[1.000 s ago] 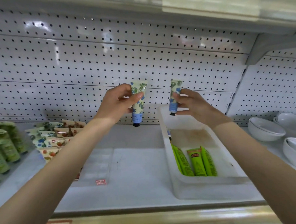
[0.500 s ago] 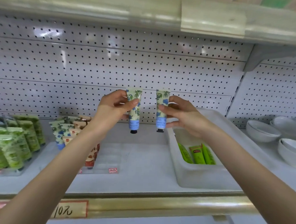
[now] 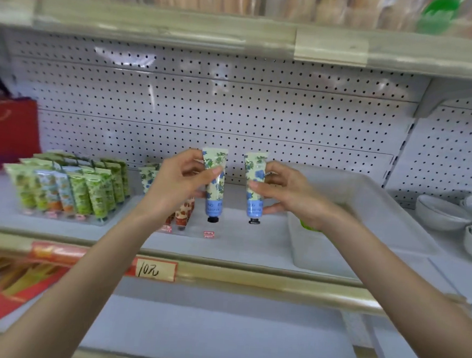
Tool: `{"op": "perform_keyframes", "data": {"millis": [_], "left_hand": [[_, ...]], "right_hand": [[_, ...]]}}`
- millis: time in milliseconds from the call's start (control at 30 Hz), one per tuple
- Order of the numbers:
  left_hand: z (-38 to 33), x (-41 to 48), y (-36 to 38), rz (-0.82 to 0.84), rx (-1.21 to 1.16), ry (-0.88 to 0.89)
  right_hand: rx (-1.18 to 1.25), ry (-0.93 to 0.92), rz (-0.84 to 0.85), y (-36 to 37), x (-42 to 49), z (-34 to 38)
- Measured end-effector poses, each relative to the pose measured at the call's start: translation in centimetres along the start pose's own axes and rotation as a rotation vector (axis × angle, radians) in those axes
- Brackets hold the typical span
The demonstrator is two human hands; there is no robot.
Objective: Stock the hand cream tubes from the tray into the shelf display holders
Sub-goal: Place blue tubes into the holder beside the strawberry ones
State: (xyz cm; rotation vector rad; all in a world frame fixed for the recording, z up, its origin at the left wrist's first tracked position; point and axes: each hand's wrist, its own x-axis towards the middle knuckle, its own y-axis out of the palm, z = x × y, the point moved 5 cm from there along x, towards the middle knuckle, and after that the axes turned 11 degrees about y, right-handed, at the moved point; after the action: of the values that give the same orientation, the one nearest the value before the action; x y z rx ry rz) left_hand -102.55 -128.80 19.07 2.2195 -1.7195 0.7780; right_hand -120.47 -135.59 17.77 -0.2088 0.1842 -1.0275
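1. Two tubes, left tube (image 3: pixel 215 183) and right tube (image 3: pixel 255 188), are hanging cap-down above the shelf (image 3: pixel 238 246), side by side and not touching.
2. Left hand (image 3: pixel 178 186) is pinching the left tube at mid-body, thumb in front, fingers behind.
3. Right hand (image 3: pixel 289 193) is pinching the right tube the same way.
4. Holder (image 3: pixel 183 222) is sitting just below the left hand, carrying patterned tubes that the hand is partly hiding.
5. Tray (image 3: pixel 367 204) is resting on the shelf behind the right wrist, with most of its contents hidden.
6. Far holder (image 3: pixel 59 216) at left is standing packed with green tubes (image 3: pixel 97 194).
7. Bowls (image 3: pixel 439 212) are sitting stacked at far right.
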Motion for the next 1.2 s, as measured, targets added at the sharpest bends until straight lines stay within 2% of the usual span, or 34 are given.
{"op": "perform_keyframes", "data": {"millis": [400, 667, 800, 967, 1200], "left_hand": [[0.6, -0.9, -7.5, -0.013, 0.038, -0.025], [1.7, 2.7, -16.1, 0.124, 0.113, 0.029], [3.8, 4.6, -19.4, 0.235, 0.201, 0.021], [6.3, 6.6, -20.4, 0.389, 0.324, 0.036], [9.4, 9.5, -19.4, 0.476, 0.493, 0.08]], "right_hand": [[0.036, -0.036, -0.029, 5.3, 0.6, 1.7], [-0.023, -0.094, -0.083, 11.8, 6.0, 5.4], [-0.097, -0.119, -0.15, 14.9, 9.2, 6.4], [-0.303, -0.137, -0.218, 17.2, 11.8, 6.9], [-0.584, -0.08, -0.243, 17.8, 14.2, 6.9]]}}
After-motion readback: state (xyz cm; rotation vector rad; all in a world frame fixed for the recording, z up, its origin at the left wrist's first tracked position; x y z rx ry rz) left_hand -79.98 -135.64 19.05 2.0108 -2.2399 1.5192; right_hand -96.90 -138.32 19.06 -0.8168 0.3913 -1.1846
